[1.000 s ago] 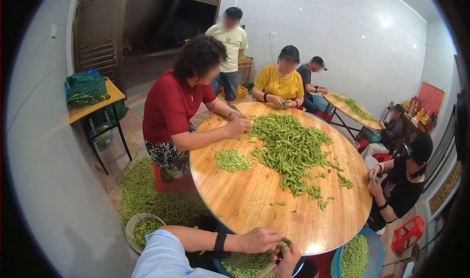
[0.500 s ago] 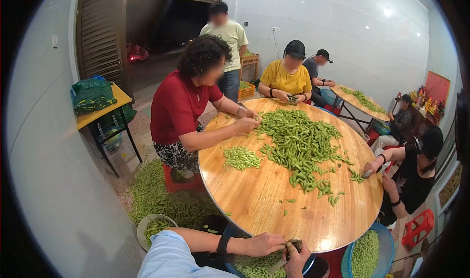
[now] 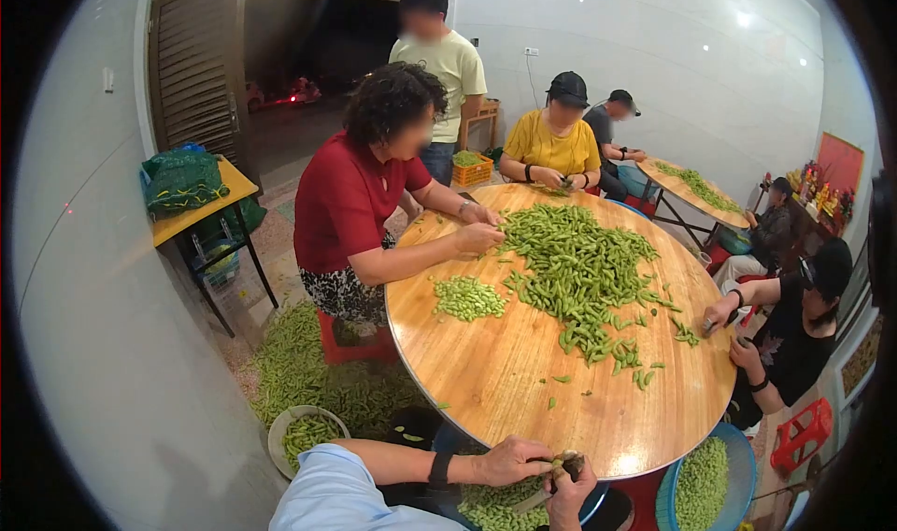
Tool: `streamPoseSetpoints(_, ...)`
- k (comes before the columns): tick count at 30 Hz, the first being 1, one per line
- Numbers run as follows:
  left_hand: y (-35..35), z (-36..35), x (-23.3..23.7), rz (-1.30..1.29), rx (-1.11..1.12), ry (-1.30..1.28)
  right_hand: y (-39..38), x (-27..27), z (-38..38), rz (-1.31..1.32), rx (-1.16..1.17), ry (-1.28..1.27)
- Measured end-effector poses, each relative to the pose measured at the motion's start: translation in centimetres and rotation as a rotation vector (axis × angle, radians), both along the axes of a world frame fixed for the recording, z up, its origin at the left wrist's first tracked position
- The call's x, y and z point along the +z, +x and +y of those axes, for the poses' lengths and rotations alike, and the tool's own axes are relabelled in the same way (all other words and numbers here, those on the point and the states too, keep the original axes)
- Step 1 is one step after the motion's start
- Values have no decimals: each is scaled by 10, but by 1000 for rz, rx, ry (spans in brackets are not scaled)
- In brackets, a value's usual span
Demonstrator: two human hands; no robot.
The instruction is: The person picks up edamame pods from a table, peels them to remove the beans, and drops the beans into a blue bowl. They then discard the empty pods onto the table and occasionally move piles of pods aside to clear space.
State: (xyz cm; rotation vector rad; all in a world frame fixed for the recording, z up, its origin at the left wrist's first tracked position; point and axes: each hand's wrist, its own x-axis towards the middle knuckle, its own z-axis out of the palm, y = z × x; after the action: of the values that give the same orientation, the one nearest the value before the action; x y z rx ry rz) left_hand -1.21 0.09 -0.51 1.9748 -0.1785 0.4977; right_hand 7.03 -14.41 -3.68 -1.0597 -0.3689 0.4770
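Observation:
My left hand [image 3: 512, 462] reaches in from the lower left, over the near edge of the round table, with thumb and fingers pinched at a green bean pod [image 3: 564, 457]. My right hand [image 3: 571, 495] is closed round the pod's other side; something dark covers its thumb area. A pale, flat strip [image 3: 533, 501] sticks out beside the right hand, and its kind cannot be made out. Beneath both hands, shelled green beans [image 3: 495, 507] lie in a blue basin [image 3: 591, 503]. A large heap of green pods [image 3: 579, 269] covers the table's middle.
The round wooden table [image 3: 486, 372] bears a pile of shelled beans [image 3: 469, 298]. Several people sit around it, one in a red top [image 3: 332, 204]. A blue basket [image 3: 738, 489] of beans stands right; a pale bucket [image 3: 276, 437] and pods on the floor [image 3: 299, 363] lie left.
The view has shifted slightly, so the room sits a little lower and farther right. Between my hands the pod now shows paler green. The co-workers' hands have moved slightly at their pods.

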Motion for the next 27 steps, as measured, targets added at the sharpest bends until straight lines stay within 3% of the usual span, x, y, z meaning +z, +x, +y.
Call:
streamPoseSetpoints(3, -1, -4, -2, 9, -22, -207, -7, 5, -1, -133, -34, -74)
streamPoseSetpoints(5, 1, -2, -9, 287, -37, -457, -11, 9, 0, -149, -22, -82)
streamPoseSetpoints(8, 0, -4, -8, 156, 4, -286, -11, 9, 0, -125, -16, -99)
streamPoseSetpoints(10, 2, -1, -2, 198, 0, -274, -7, 6, -1, -85, -6, -108)
streamPoseSetpoints(12, 1, -3, -3, 246, 3, -275, 1, -3, -11, -276, 30, -260)
streamPoseSetpoints(16, 2, 0, -12, 172, -21, -133, 10, -14, -19, -276, 60, -311)
streamPoseSetpoints(21, 0, -7, -21, 93, -23, -75, 5, 6, -19, -735, -77, -438)
streamPoseSetpoints(25, -4, -5, -9, 128, 3, -109, 13, 3, -21, -598, -63, -499)
streamPoseSetpoints(27, -7, -4, -2, 245, 54, -136, 8, 11, -22, -848, -203, -519)
